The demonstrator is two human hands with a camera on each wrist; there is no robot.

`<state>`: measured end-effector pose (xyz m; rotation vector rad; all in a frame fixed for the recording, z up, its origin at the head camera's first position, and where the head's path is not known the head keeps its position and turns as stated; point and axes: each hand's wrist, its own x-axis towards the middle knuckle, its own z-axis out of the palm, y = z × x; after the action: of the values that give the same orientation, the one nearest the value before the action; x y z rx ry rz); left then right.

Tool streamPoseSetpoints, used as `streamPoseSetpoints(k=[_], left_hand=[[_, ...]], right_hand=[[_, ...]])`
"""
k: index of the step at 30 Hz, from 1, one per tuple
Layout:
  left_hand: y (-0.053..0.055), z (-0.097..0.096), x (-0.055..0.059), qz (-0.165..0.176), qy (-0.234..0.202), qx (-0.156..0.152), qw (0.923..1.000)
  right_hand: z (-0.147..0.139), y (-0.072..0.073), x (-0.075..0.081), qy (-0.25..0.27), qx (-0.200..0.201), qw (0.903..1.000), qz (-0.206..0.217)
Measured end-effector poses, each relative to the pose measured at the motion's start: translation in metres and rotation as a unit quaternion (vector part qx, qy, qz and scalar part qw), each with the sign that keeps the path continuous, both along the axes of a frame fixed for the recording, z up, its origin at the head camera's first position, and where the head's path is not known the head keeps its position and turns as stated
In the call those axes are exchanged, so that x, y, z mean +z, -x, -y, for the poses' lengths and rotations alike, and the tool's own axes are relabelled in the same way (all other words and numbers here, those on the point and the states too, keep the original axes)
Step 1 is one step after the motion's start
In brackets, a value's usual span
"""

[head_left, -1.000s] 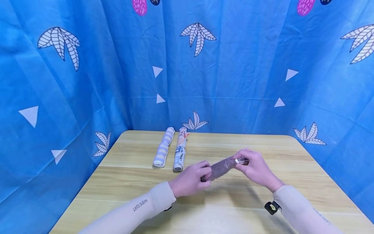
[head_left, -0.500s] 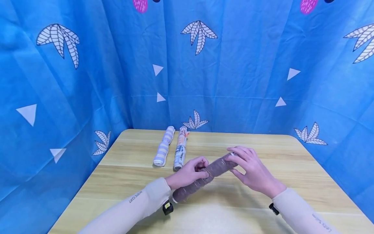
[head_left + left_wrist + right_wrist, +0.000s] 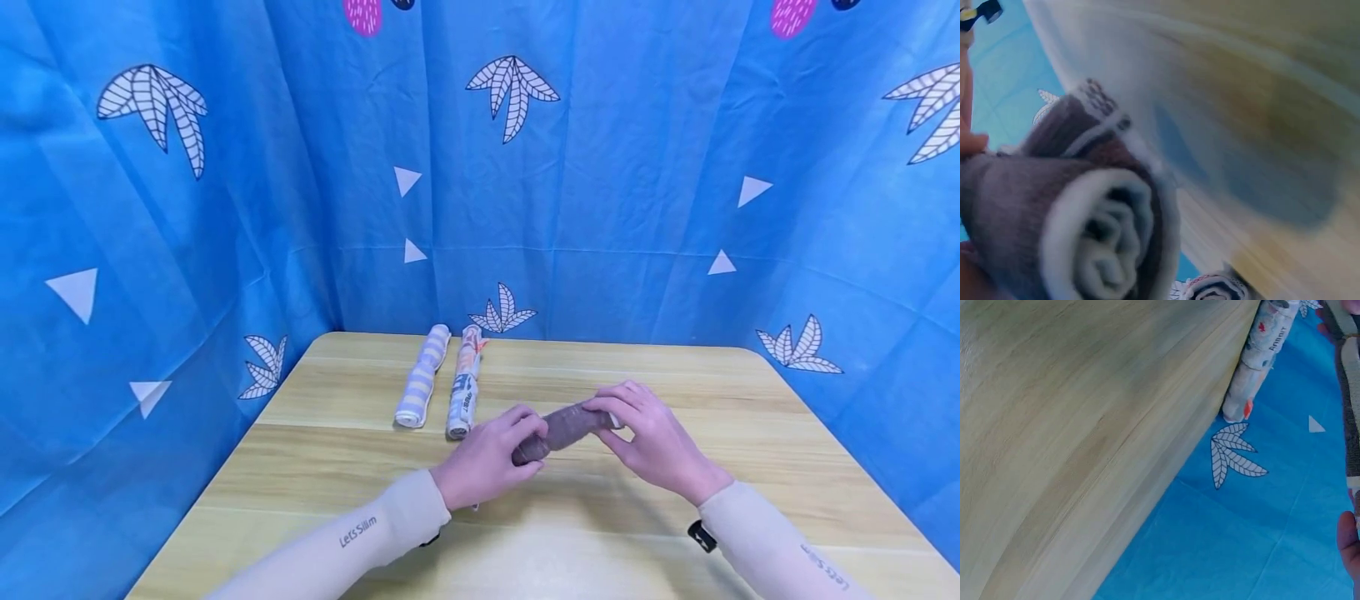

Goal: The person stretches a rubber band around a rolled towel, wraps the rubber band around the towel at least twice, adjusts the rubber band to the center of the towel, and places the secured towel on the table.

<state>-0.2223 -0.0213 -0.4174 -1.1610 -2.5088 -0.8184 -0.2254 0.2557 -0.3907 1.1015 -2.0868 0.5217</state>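
Note:
A rolled-up grey-brown towel [image 3: 570, 427] slants between both hands over the table. My left hand [image 3: 491, 454] grips it with fingers curled round its left part and hides much of that half. At the far right end, my right hand [image 3: 651, 437] holds the roll between thumb and fingers, next to its pale edge. In the left wrist view the towel [image 3: 1004, 200] shows a pale spiral end close up, with a patterned, white-striped flap above. Only a sliver of the towel [image 3: 1352, 412] and a thumb of the right hand [image 3: 1349, 540] appear in the right wrist view.
Behind my left hand, two more towel rolls lie side by side: a striped lilac and cream one [image 3: 422, 379] and a white printed one [image 3: 465, 383]. The wooden table [image 3: 675, 375] ends against a blue patterned curtain [image 3: 615, 167].
My right hand has shifted from pinching the towel's white-banded tip to holding round that end. My left hand loosened with its thumb on the roll's middle, then wrapped round it again.

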Motion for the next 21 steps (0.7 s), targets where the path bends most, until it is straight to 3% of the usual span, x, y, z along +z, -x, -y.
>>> streamPoseSetpoints(k=[2,4,8,16,21], left_hand=[[-0.0002,-0.0002,-0.0016,-0.041,0.008,0.004,0.9991],[0.0000,-0.0004,-0.0016,-0.059,0.011,0.004,0.9982],[0.0001,-0.0029,0.0013,-0.073,0.030,-0.002,0.9969],[0.0001,-0.0065,0.0050,-0.087,0.068,-0.034,0.9933],[0.0020,-0.0003,0.0027,-0.109,0.055,-0.061,0.9906]], right_hand=[[-0.0010,-0.0014,0.0004,0.003,-0.010,0.9998,0.014],[-0.0018,-0.0033,0.0014,0.003,-0.022,0.9992,0.033],[-0.0023,-0.0069,0.0045,0.003,-0.041,0.9975,0.057],[0.0004,-0.0038,0.0053,0.017,-0.034,0.9986,0.036],[-0.0060,-0.0024,0.0064,0.035,-0.030,0.9952,0.087]])
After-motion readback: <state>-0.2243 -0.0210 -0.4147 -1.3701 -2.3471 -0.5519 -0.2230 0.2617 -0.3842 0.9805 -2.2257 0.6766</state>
